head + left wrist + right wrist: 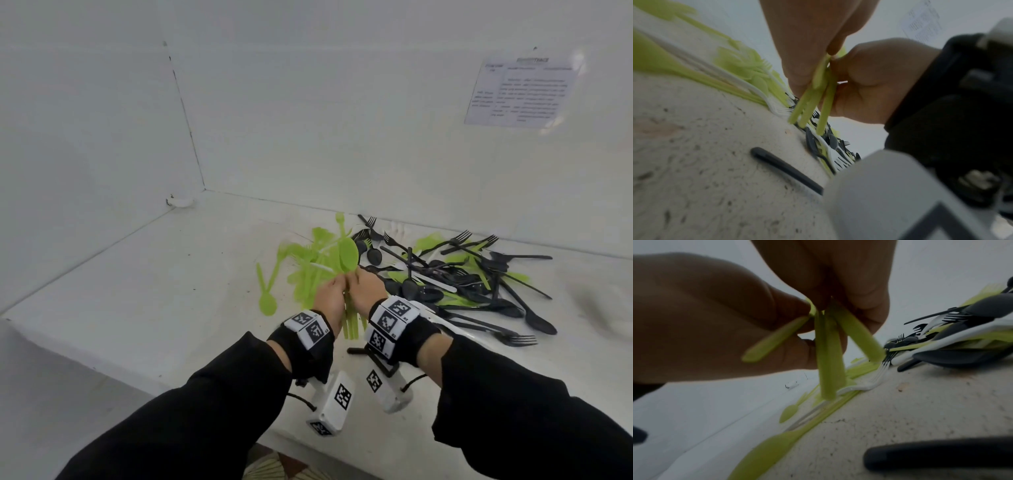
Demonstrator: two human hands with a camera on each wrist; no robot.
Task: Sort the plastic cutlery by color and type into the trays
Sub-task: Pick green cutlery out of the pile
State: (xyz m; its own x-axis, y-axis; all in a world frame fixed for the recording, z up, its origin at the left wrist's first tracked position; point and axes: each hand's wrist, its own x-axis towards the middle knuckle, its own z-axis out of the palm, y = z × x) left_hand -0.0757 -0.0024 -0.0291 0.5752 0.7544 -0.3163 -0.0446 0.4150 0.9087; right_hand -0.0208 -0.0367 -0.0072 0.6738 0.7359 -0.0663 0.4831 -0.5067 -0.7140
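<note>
My two hands meet over the white table and both pinch one bundle of green spoons (348, 255), bowls up and handles pointing down toward me. My left hand (334, 291) holds it from the left, my right hand (364, 286) from the right. In the left wrist view the green handles (813, 104) hang below my left fingers (807, 48). The right wrist view shows the same handles (830, 353) fanned out under my right fingers (849, 280). A pile of green cutlery (305, 267) lies just behind the hands. No tray is in view.
A mixed heap of black, green and white forks and spoons (462, 274) spreads to the right. One green spoon (267, 301) lies alone on the left. A black handle (356, 351) lies under my right wrist. White walls close the back and left; the table edge (102, 363) runs at front left.
</note>
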